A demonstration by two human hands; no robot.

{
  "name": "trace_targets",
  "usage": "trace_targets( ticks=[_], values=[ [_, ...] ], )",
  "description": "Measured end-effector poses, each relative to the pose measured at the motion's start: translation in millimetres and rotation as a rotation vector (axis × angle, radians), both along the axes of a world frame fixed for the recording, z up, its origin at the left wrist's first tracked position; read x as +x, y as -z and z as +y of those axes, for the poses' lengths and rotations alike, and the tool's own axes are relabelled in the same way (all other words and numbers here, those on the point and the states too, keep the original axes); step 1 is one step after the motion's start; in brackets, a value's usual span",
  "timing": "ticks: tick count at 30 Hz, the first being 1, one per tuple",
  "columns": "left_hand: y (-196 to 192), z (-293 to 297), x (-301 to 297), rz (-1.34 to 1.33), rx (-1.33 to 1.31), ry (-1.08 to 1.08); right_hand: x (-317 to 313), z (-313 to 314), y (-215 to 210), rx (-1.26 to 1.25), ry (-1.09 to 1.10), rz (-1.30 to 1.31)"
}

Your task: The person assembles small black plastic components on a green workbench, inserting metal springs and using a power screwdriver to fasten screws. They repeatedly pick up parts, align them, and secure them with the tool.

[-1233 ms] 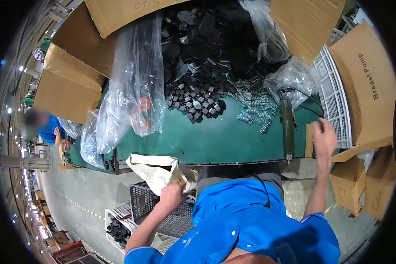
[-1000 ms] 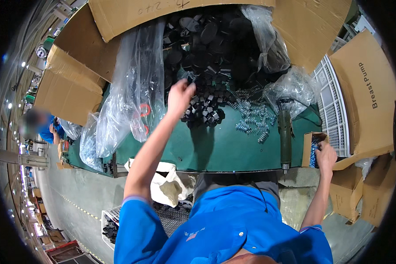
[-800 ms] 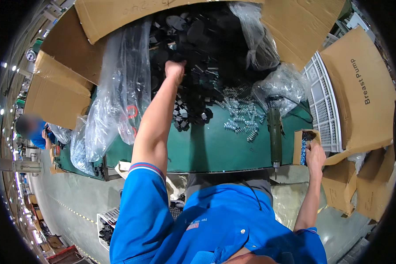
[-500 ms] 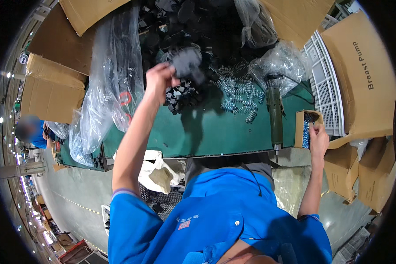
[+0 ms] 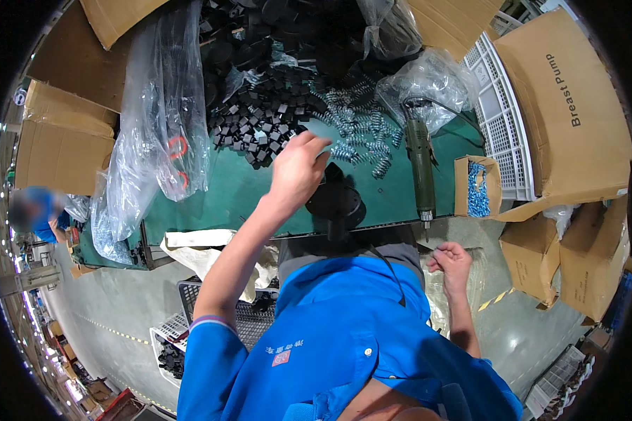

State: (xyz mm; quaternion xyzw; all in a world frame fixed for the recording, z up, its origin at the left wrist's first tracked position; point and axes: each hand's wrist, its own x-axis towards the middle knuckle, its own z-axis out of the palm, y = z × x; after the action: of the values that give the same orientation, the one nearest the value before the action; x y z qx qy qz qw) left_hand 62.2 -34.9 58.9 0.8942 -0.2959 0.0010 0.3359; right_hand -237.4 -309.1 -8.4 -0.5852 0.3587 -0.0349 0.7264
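Note:
My left hand is over the green table, between a pile of small black blocks and a heap of metal coil springs. Its fingers are loosely bent and apart, with nothing visible in them. Just beside it, a round black plastic part with a stem-like piece rests near the table's front edge. My right hand is past that edge, below the tip of a green power screwdriver. Its fingertips are pinched together; whatever they hold is too small to make out.
A small carton of blue screws stands at the table's right edge, beside a white plastic crate and a large cardboard box. Clear plastic sheeting hangs on the left. More black parts are heaped at the back. Another person is far left.
My left hand has let go of the black part, now near the table's front edge, and moved nearer the springs. My right hand has left the screw carton and come left toward me.

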Motion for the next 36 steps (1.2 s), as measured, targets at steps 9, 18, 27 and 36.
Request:
trace_targets(
  ticks=[9, 18, 27, 36],
  values=[
    [50, -73, 51, -0.141, 0.160, 0.126, 20, 39, 8, 0.125, 0.229, -0.082],
    [48, -79, 26, -0.188, 0.234, 0.265, 24, 51, 13, 0.168, 0.305, -0.128],
    [17, -64, 11, 0.077, 0.057, 0.105, 21, 56, 25, 0.388, 0.377, -0.189],
    [11, -2, -8, 0.296, -0.146, -0.037, 29, 50, 9, 0.039, 0.172, -0.080]
  ],
)
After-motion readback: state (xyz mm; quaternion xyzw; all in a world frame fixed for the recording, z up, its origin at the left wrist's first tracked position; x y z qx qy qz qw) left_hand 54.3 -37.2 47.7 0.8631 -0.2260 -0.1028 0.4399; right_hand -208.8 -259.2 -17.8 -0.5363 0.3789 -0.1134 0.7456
